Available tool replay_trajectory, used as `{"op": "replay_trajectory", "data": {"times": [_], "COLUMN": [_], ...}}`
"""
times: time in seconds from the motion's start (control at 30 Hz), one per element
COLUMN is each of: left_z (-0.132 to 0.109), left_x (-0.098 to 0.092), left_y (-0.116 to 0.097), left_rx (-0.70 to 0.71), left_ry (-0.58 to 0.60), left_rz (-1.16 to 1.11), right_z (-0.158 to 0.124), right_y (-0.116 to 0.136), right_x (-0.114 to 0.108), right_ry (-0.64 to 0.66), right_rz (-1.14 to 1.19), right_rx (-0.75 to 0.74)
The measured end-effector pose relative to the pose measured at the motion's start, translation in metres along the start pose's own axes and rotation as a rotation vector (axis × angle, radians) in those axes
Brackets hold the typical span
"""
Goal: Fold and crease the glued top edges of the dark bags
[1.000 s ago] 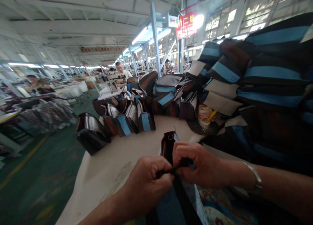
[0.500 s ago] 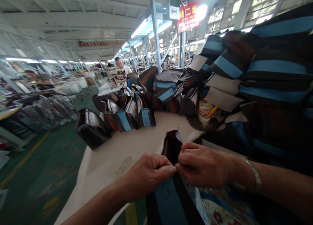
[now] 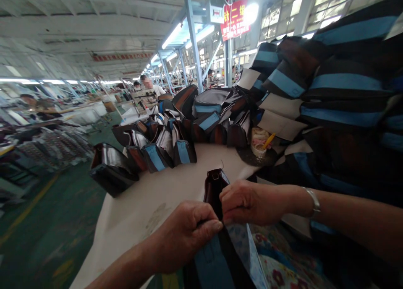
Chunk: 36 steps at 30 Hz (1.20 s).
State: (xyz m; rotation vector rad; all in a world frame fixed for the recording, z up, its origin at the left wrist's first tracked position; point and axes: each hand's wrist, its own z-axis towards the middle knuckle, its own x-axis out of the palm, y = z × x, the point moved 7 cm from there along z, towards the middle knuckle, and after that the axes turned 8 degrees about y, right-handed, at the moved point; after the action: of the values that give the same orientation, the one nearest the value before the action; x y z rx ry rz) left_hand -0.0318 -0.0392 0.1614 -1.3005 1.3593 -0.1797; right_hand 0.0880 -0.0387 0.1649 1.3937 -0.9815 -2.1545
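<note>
A dark bag piece (image 3: 217, 259) with a blue stripe lies close to my body, partly past the table's near edge. Its far end is dark brown and glossy, with a small metal ring. My left hand (image 3: 192, 228) is closed, thumb and forefinger pinching the piece's edge at its middle. Right beside it, my right hand (image 3: 242, 201) is closed in a pinch on the same edge, fingers curled. The two hands' fingertips nearly meet. Whatever small part lies between the fingertips is hidden.
A pale table top (image 3: 135, 213) stretches ahead. Several striped bag pieces (image 3: 185, 152) stand along its far side. A tall heap of bag pieces (image 3: 346, 85) rises at the right. A small pot (image 3: 258, 149) holds a yellow-handled tool (image 3: 268, 141). A person (image 3: 151, 85) sits farther back.
The right hand has shifted slightly left and up, and its wrist has turned. The left hand still pinches the edge. The whole view has moved a little.
</note>
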Motion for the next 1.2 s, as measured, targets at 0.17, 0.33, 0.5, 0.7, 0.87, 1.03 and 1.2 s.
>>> {"op": "replay_trajectory", "data": {"times": [0.17, 0.33, 0.5, 0.7, 0.87, 1.03, 1.2], "left_z": [-0.005, -0.009, -0.009, -0.015, -0.019, -0.017, 0.007], "left_x": [-0.005, -0.016, -0.008, 0.002, -0.007, -0.057, -0.084], "left_y": [0.008, 0.015, 0.004, -0.012, -0.017, 0.016, 0.012], "left_rx": [0.002, -0.037, -0.019, 0.133, 0.211, 0.096, 0.003], "left_ry": [0.076, 0.079, 0.172, 0.136, 0.130, 0.138, -0.271], "left_rz": [-0.174, -0.290, -0.111, 0.103, 0.076, 0.279, 0.506], "right_z": [-0.004, -0.009, 0.001, 0.002, -0.029, -0.056, -0.027], "right_y": [-0.006, -0.020, -0.008, -0.006, -0.060, -0.085, -0.046], "right_x": [0.007, 0.010, 0.018, 0.010, -0.006, -0.018, -0.012], "right_ry": [-0.014, 0.053, 0.058, -0.027, 0.213, 0.299, 0.324], "right_rz": [0.066, 0.388, 0.196, 0.011, -0.407, -0.790, -0.700], "right_rx": [0.038, 0.238, 0.175, 0.079, 0.218, 0.413, 0.540]}}
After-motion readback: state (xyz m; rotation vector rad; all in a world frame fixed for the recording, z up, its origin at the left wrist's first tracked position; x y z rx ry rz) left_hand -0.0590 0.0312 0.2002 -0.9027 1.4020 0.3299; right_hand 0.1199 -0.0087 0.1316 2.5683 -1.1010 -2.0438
